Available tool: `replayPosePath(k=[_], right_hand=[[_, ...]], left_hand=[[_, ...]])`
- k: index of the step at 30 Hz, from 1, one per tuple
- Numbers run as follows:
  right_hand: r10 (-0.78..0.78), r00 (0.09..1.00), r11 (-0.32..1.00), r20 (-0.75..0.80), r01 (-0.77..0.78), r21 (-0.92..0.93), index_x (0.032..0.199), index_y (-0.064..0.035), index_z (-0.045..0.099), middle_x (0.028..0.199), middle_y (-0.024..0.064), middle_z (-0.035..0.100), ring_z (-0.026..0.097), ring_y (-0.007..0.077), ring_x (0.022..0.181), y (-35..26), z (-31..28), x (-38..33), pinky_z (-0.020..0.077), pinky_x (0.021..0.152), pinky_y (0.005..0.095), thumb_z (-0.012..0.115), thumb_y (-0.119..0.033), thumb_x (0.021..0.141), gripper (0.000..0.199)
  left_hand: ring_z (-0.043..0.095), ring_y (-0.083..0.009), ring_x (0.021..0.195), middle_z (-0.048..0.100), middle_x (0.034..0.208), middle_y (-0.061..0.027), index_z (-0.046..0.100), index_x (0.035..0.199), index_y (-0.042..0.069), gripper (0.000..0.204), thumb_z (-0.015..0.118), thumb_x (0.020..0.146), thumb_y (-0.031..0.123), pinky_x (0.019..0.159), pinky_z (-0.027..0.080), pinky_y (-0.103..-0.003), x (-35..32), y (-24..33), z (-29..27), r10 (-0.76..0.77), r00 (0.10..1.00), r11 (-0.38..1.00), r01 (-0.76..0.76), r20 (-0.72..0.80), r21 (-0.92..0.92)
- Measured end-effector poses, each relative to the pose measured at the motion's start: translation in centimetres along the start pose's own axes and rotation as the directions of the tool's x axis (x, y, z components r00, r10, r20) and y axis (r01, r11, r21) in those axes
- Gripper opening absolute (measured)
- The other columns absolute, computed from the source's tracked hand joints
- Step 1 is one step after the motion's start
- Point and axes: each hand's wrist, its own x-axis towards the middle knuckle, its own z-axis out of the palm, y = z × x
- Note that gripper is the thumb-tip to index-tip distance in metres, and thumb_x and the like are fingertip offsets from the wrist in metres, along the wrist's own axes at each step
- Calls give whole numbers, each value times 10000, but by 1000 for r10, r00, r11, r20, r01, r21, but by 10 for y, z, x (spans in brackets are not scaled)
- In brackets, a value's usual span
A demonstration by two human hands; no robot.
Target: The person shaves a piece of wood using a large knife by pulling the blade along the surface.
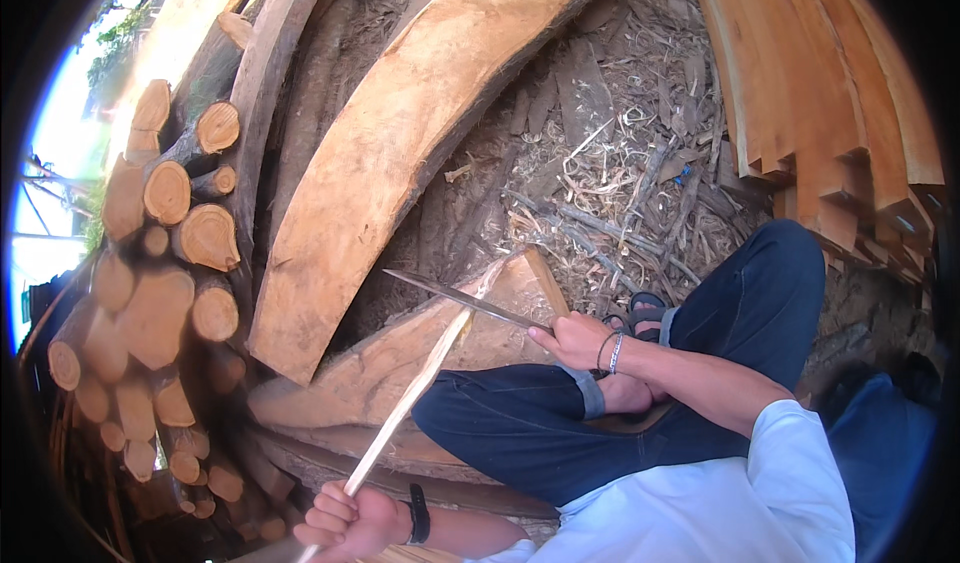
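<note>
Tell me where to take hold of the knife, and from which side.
The knife is likely best gripped at its handle end, approached from the right, where the right hand holds it. The exposed blade runs left across the stick to a pointed tip, so avoid that side.

The stick is pale bare wood, stripped along its length and fibrous where it meets the knife, whose blade is grey metal with a dull sheen. Beneath them, the wood block shows a matt, sawn tan face. The big curved slab looks fairly smooth on its broad side, its edge dark and rough. The stacked logs have matt cut ends and coarse bark; the boards look evenly sawn. Thin, curled wood shavings litter the ground. The trousers are dark, denim-like cloth, the shirt pale soft cloth, the wristband matt black.
</note>
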Motion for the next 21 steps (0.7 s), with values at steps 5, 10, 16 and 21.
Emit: replayPosePath(k=[5,10,16,21], right_hand=[[-248,968,968,-25,249,26,796,78,644,706,278,634,651,442,686,-29,-2,-27,526,633,508,387,-547,968,697],[20,999,999,-43,-22,-34,679,52,648,611,260,609,649,427,653,13,-4,7,532,638,495,366,-580,961,747],[-126,991,991,-37,125,-38,782,57,662,659,274,624,655,428,688,-11,2,-18,535,666,490,372,-577,958,719],[-116,993,992,-30,115,-49,768,63,661,653,266,624,655,423,668,0,-1,-3,534,649,482,379,-603,947,745]], left_hand=[[171,-86,484,197,520,38,257,635,158,574,327,972,617,502,176,-259,-2,3,-5,38,992,993,-24,-119,117],[167,-87,481,193,518,36,259,634,157,576,324,971,619,497,173,-259,-3,3,-2,15,998,998,-11,-66,66],[169,-86,477,201,510,34,254,630,158,579,328,968,624,488,164,-256,0,-1,2,25,997,997,-20,-78,69],[169,-86,473,202,505,33,252,627,158,582,324,967,625,485,162,-252,1,1,-1,43,990,992,-26,-135,122]])
